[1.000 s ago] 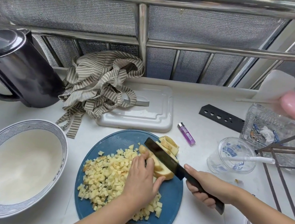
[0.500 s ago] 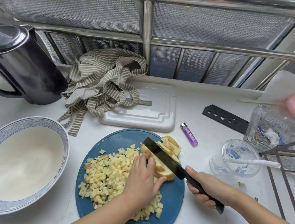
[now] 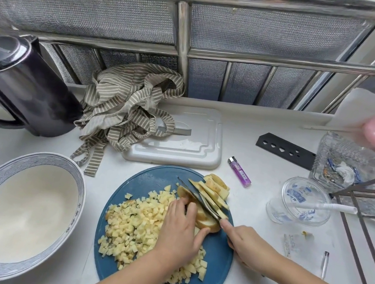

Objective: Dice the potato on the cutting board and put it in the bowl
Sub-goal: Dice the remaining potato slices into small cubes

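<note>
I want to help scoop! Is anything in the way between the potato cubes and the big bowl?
Nothing visible. Only bare counter separates the diced potato from the bowl on its left; the apron strap ends just behind that gap.

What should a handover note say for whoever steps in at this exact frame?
Left hand: holds the remaining potato piece down on the blue cutting board.
Right hand: grips the knife, with the blade down in that piece and the cut slices leaning on its far side.
Done: a large pile of dice lies on the board's left half.
Left: finish slicing, dice the slices, and move all the dice into the bowl, which holds no potato.
</note>
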